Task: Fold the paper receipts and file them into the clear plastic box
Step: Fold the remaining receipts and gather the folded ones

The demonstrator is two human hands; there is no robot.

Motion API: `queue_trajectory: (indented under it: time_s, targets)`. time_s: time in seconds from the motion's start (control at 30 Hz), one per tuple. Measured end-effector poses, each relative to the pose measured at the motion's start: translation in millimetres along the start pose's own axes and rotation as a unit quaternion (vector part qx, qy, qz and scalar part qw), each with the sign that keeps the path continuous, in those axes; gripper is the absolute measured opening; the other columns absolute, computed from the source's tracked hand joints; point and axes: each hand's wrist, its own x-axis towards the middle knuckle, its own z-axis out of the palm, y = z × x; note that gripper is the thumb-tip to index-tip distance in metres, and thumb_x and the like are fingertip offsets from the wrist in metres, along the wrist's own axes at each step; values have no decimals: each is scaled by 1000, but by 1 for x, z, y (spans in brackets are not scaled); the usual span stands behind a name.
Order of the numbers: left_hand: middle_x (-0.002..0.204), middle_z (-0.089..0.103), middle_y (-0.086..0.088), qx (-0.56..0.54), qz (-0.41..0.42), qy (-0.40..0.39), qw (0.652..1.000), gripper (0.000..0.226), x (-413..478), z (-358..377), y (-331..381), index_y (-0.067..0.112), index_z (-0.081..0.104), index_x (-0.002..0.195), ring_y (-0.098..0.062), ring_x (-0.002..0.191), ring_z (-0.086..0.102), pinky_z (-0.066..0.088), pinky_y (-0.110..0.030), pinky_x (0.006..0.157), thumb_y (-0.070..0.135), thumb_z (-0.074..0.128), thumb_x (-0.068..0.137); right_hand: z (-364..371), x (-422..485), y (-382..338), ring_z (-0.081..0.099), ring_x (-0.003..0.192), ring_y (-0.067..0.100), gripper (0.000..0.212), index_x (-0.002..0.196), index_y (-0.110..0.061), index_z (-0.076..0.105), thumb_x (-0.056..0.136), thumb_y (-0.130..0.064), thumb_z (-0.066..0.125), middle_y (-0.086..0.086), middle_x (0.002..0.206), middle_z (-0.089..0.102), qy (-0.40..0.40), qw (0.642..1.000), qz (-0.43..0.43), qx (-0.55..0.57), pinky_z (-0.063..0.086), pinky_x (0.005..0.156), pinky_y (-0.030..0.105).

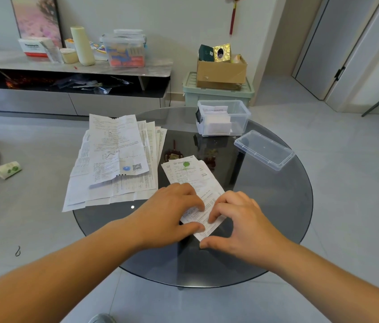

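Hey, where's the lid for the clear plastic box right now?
In the head view, the lid lies on the right side of the glass table, just right of the open clear plastic box and nearer the person.

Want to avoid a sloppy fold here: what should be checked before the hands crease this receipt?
1. Grip on the receipt: left hand and right hand pinch its near end. Ok.
2. Single sheet taken: other receipts lie under it. Cannot tell.
3. Edges aligned: hidden by the fingers. Cannot tell.
4. Clear plastic box open: its lid lies beside it on the table. Ok.
5. Room in the box: papers fill only its left part. Ok.
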Motion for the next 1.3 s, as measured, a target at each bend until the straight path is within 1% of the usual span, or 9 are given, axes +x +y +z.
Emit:
queue_trajectory:
  time_s: [0.1, 0.2, 0.47, 0.7, 0.8, 0.97, 1.1, 1.17, 1.3]
  targets:
    - [121, 52, 14, -28, -6, -20, 999, 36, 3, -4, -4, 35, 63, 123, -5, 112, 46, 42, -28, 99, 50, 65, 91, 4, 0, -5, 31, 110, 0, 41, 95, -42, 56, 70, -71, 72, -27, 109, 39, 5, 999, 28, 29, 29, 97, 24]
    - [120, 51, 17, -57, -9, -36, 998, 32, 3, -8, -8, 36, 65, 121, -1, 112, 45, 42, -23, 98, 44, 67, 91, 5, 0, -10, 28, 114, 3, 40, 99, -40, 56, 75, -67, 72, -25, 113, 37, -4, 998, 48, 35, 28, 99, 25]
    - [127, 48, 18, -26, 15, -63, 998, 43, -4, -10, -9, 37, 60, 131, 0, 119, 41, 40, -17, 98, 52, 65, 90, 7, -3, -12, 26, 111, 1, 51, 103, -43, 46, 72, -79, 63, -27, 116, 33, -12, 999, 36, -6, 28, 97, 24]
    - [122, 53, 17, -49, 13, -51, 997, 45, -6, -11, -9, 34, 62, 130, -2, 113, 48, 44, -22, 97, 52, 67, 89, 10, -7, -15, 26, 115, 2, 35, 98, -38, 51, 83, -67, 62, -27, 114, 34, -2, 1000, 26, 13, 22, 98, 22]
    - [120, 52, 20, -63, 9, -55, 996, 43, -6, -12, -11, 35, 64, 127, 0, 112, 48, 44, -19, 96, 53, 68, 88, 11, -9, -17, 25, 117, 3, 27, 96, -38, 52, 88, -62, 60, -26, 115, 35, -3, 1000, 26, 16, 21, 96, 20]
    - [121, 53, 23, -77, 4, -55, 995, 43, -7, -13, -15, 37, 65, 125, 3, 115, 46, 43, -18, 99, 54, 70, 86, 15, -8, -15, 27, 117, 4, 18, 91, -38, 52, 92, -55, 59, -26, 113, 34, 7, 999, 30, 21, 26, 91, 16]
    - [123, 58, 24, -81, 10, -37, 996, 48, -6, -14, -18, 37, 66, 125, 2, 117, 46, 40, -19, 101, 56, 73, 82, 8, -2, -8, 31, 116, 4, 17, 84, -37, 52, 93, -49, 62, -26, 110, 39, -10, 998, 42, 46, 29, 96, 22]
    - [120, 62, 24, -80, 8, -20, 997, 45, -6, -14, -18, 36, 68, 122, 3, 114, 48, 41, -17, 98, 53, 75, 81, -1, 2, -2, 37, 116, 5, 16, 82, -35, 55, 93, -42, 64, -24, 108, 47, -20, 994, 50, 91, 35, 95, 24]
    - [113, 67, 23, -78, 12, 18, 997, 32, -4, -13, -15, 35, 73, 114, 4, 108, 52, 44, -14, 92, 49, 72, 86, -19, 4, 5, 50, 117, 5, 13, 83, -30, 59, 94, -31, 65, -18, 112, 58, -46, 979, 84, 180, 51, 82, 21]
